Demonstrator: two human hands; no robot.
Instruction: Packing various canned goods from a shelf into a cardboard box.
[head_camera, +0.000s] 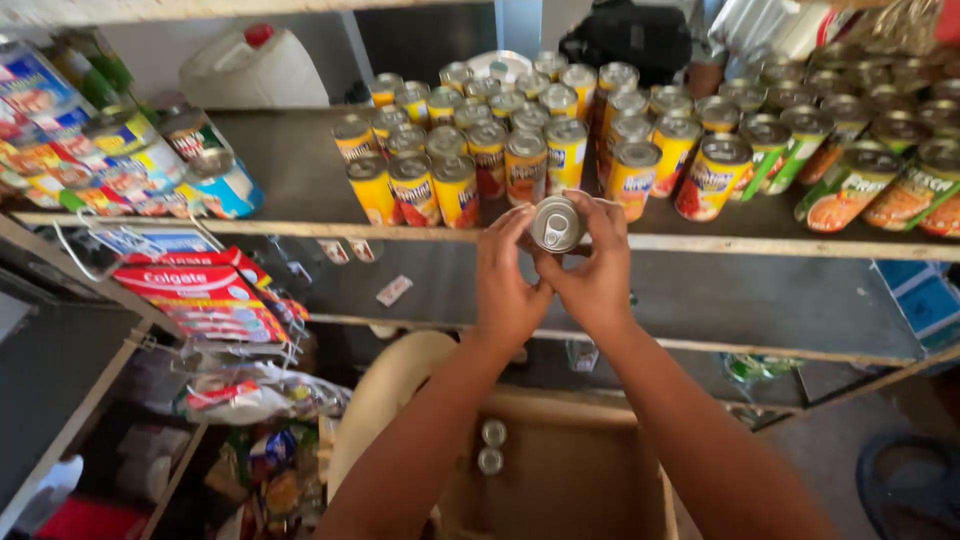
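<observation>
Silver-topped can (556, 224) sits clasped between left hand (507, 280) and right hand (594, 272), fingers wrapped around it, just before the shelf (290, 170) of cans.

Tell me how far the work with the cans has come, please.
Done: many yellow cans already stand in rows on the shelf. In hand: the left hand and right hand hold one can at the shelf edge. Left: two cans show in the cardboard box below.

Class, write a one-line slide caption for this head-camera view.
Both hands, left hand and right hand, hold a can before a shelf of tins.
</observation>
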